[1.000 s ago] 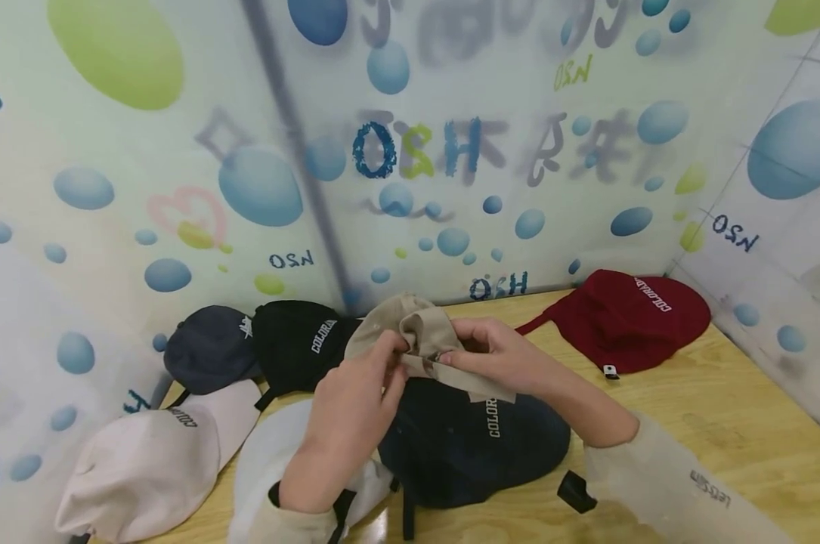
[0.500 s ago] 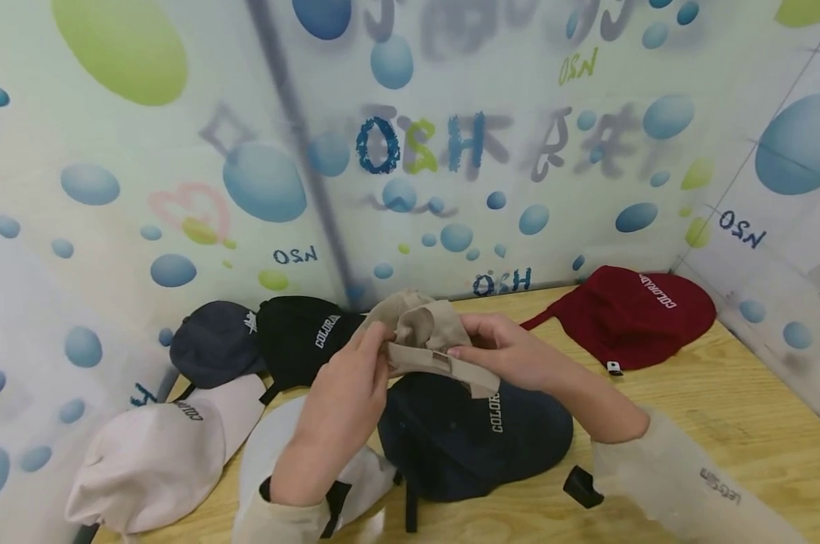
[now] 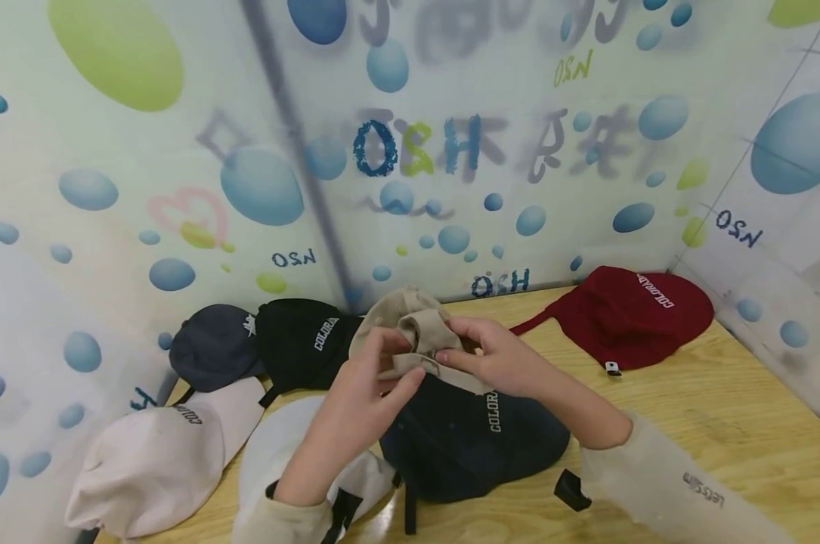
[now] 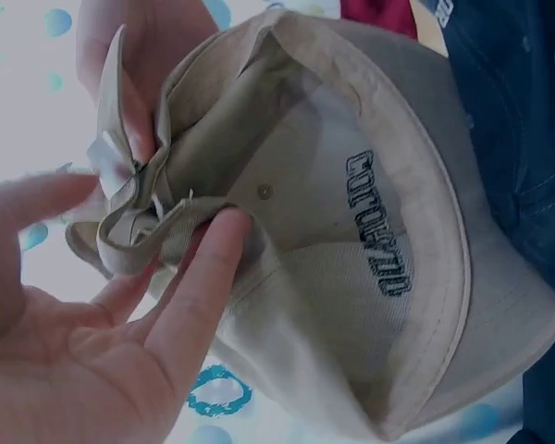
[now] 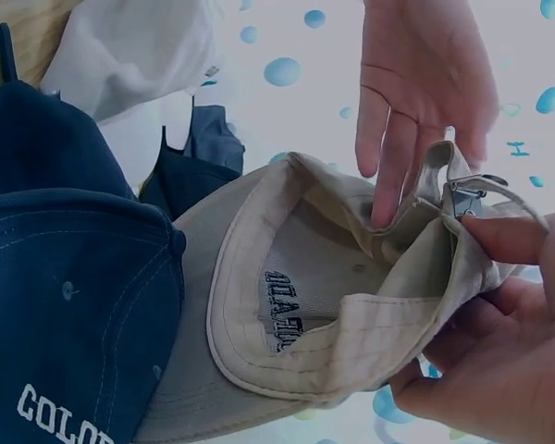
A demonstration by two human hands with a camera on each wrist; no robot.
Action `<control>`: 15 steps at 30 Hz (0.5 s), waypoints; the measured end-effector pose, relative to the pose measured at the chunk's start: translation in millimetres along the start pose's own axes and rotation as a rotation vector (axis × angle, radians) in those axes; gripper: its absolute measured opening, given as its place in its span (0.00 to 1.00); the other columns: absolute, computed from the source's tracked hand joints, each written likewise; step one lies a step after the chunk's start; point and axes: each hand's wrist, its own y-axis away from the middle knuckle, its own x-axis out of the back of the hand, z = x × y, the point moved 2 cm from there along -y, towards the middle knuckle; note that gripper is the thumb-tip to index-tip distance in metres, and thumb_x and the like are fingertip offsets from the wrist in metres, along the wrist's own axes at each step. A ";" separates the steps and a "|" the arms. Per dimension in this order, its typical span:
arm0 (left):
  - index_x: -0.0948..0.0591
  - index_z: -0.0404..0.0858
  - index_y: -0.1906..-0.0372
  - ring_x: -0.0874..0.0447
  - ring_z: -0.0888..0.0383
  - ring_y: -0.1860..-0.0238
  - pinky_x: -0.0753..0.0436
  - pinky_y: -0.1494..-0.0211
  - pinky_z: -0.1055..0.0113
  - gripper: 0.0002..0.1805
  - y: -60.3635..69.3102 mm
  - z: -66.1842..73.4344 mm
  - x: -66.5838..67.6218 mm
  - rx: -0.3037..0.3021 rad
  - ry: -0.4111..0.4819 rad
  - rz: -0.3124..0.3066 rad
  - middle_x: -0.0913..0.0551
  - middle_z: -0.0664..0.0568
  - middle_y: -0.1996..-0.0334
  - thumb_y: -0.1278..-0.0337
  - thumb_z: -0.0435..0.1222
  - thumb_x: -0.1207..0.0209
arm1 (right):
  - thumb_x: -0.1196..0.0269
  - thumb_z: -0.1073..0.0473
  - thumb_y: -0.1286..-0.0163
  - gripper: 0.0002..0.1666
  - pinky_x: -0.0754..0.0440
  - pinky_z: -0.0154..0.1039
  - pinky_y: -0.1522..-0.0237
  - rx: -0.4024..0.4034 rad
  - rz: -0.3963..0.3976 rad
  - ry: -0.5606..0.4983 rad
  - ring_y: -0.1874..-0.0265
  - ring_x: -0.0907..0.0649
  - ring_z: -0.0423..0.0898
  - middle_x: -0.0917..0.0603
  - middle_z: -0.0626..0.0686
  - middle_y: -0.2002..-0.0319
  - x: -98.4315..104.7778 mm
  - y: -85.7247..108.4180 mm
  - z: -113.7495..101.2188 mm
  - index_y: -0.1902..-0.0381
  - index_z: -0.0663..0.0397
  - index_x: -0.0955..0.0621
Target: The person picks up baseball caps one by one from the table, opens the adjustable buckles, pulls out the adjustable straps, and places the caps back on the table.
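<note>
A beige baseball cap (image 3: 391, 313) is held up, with its inside and back strap (image 4: 120, 236) turned towards me. My right hand (image 3: 498, 355) pinches the back of the cap by the metal buckle (image 5: 464, 196), thumb on the buckle side and fingers behind. My left hand (image 3: 355, 408) is at the other side of the strap. Its fairly straight fingers touch the cap, one reaching inside the back opening, while the thumb stands apart in front of the strap. Dark stitched lettering (image 4: 381, 222) shows inside the crown. The cap hides part of the left thumb in the right wrist view.
A navy cap (image 3: 464, 461) lies just below the hands on the wooden table (image 3: 709, 423). A black cap (image 3: 301, 340), a dark blue-grey cap (image 3: 212, 347), a pale pink cap (image 3: 151, 468) and a white cap (image 3: 273, 431) are at left. A red cap (image 3: 627, 321) is at right.
The strap has shifted between the hands and now lies less stretched out to the right. My left thumb and fingers have spread apart. The right hand keeps its hold near the buckle.
</note>
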 end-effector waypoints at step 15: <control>0.32 0.38 0.59 0.12 0.49 0.50 0.13 0.53 0.66 0.04 5.7 -4.6 11.2 -0.009 -0.042 0.084 0.17 0.42 0.42 0.27 0.31 0.48 | 0.46 0.58 0.22 0.22 0.18 0.33 0.52 -0.095 -0.090 -0.250 0.55 0.18 0.44 0.19 0.60 0.51 13.3 7.2 10.4 0.40 0.71 0.27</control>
